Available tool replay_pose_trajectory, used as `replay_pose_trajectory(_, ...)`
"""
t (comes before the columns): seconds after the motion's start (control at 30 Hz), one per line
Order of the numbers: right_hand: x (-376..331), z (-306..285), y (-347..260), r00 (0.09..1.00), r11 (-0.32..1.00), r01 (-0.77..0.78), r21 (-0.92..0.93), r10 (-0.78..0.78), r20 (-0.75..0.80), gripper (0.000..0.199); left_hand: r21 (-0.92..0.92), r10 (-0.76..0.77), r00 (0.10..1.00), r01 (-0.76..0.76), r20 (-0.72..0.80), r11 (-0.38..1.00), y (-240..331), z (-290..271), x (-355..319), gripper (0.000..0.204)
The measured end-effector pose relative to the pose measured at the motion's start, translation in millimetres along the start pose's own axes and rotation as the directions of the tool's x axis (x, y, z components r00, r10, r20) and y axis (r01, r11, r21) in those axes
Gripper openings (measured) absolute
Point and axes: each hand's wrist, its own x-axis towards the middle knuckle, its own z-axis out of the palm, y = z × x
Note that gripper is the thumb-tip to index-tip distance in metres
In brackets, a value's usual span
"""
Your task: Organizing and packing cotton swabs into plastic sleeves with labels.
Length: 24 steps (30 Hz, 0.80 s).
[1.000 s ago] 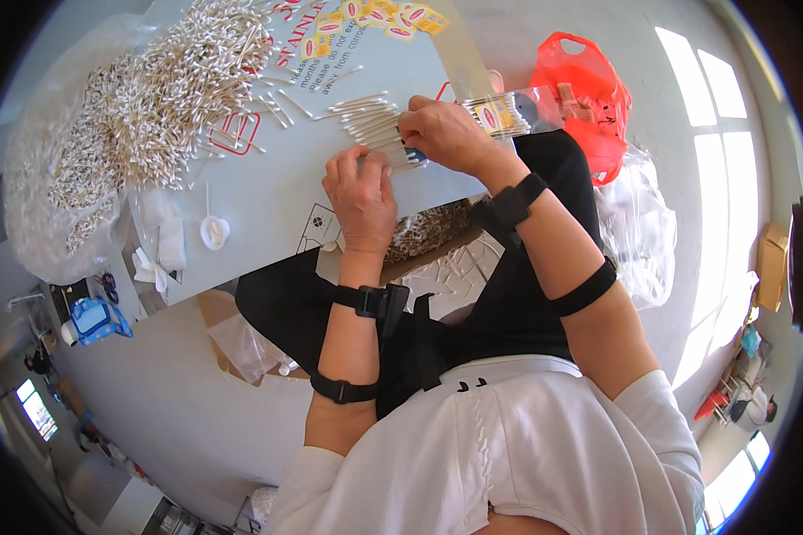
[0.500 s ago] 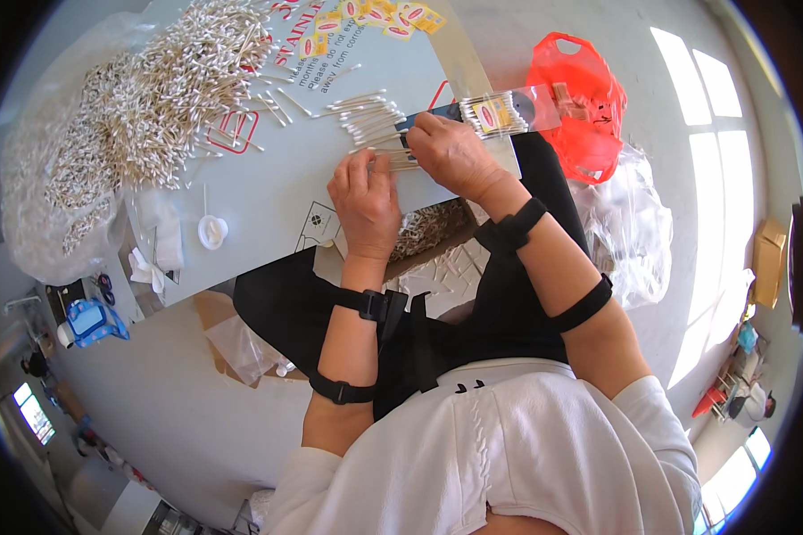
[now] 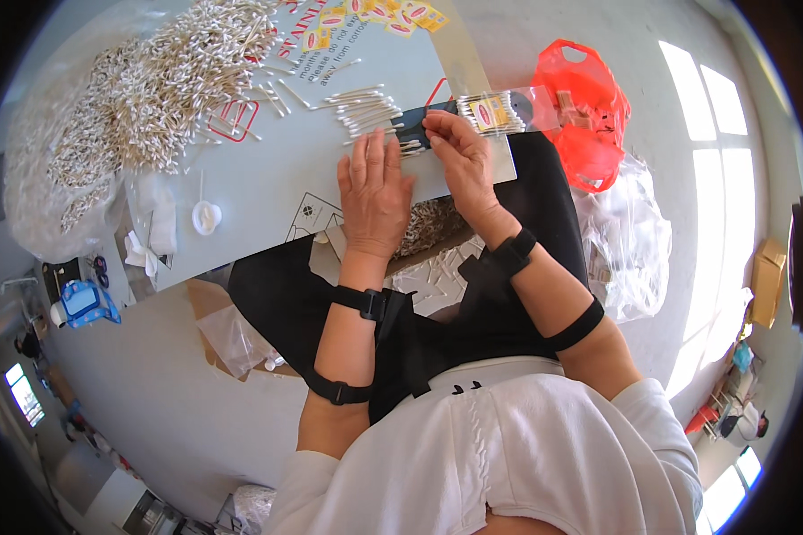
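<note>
My left hand (image 3: 375, 196) lies palm down with its fingers stretched out. Its fingertips touch the near end of a row of cotton swabs (image 3: 363, 109) on the table. My right hand (image 3: 467, 165) is bent over a dark flat strip (image 3: 412, 120), its thumb and forefinger apart at the strip's edge. A few swab tips (image 3: 410, 146) show between the two hands. Just right of my right fingers rests a clear bag of swabs (image 3: 516, 123) with a yellow label card (image 3: 488, 113) on it.
A big heap of loose swabs (image 3: 165, 85) spills from a clear bag at left. Yellow cards (image 3: 410, 16) lie at the far edge. Nearer stands a small white dish (image 3: 205, 217). Right of the table are a red plastic bag (image 3: 583, 107) and a clear bag (image 3: 629, 241). An open box (image 3: 433, 227) holds swabs below the edge.
My left fingers have straightened from a curled grip and spread over the swabs. My right hand has turned and shifted slightly right and down, uncovering more of the dark strip.
</note>
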Motion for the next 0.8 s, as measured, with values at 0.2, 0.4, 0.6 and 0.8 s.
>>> replay_pose_trajectory(0.2,-4,10,-2,1.000,0.981,0.013,0.194,-0.009,-0.021,0.033,-0.049,-0.083,0.978,0.094,0.194,0.994,4,2,0,0.072)
replay_pose_trajectory(0.4,2,13,1,0.999,0.955,0.023,0.295,-0.013,-0.036,0.035,-0.274,-0.172,0.984,0.176,0.039,0.945,0,10,5,0.068)
replay_pose_trajectory(0.6,2,28,4,0.995,0.933,0.068,0.354,-0.038,-0.091,0.037,-0.895,-0.552,0.833,0.215,-0.040,0.390,10,15,11,0.058)
replay_pose_trajectory(0.8,13,35,8,0.990,0.948,0.116,0.295,-0.087,-0.107,0.031,-0.980,-0.632,0.774,0.149,0.034,0.130,12,15,12,0.058)
